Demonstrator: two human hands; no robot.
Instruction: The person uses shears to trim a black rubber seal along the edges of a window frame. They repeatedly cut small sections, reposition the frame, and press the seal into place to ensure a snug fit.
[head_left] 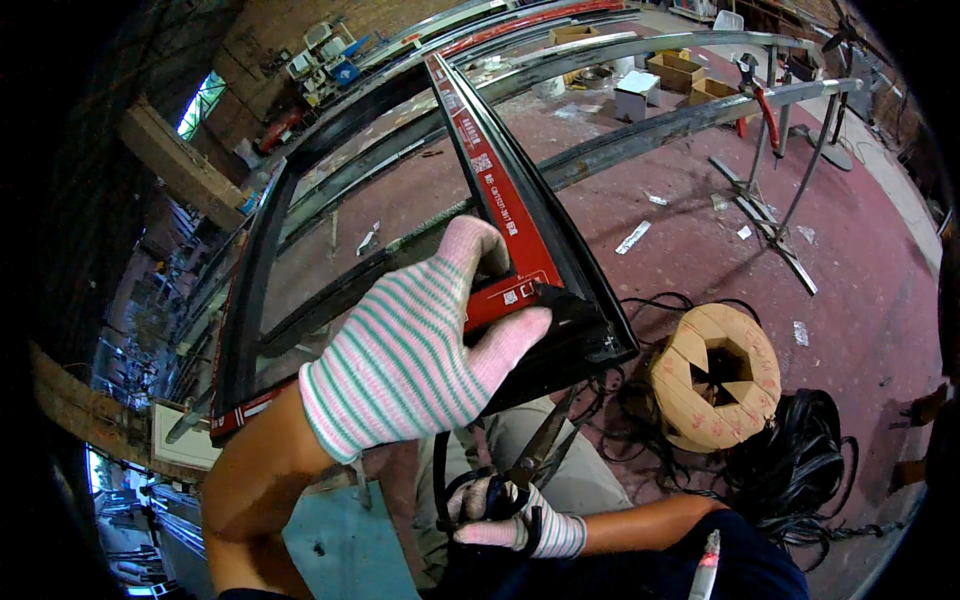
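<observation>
A black window frame with red printed film along its faces lies in front of me on metal rails. My left hand, in a pink, white and green striped glove, grips the frame's near right corner. Its index finger bends over the inner edge, and the thumb lies along the near bar. Lower down, near my lap, my gloved right hand is closed around dark scissors, whose blades point up toward the corner. A black rubber strip loops beside that hand; whether the fingers also hold it I cannot tell.
On the red floor to the right sit a cardboard-wrapped roll and a heap of black strip. Red-handled pliers hang at the steel rail. Farther off are open cardboard boxes. Paper scraps litter the floor.
</observation>
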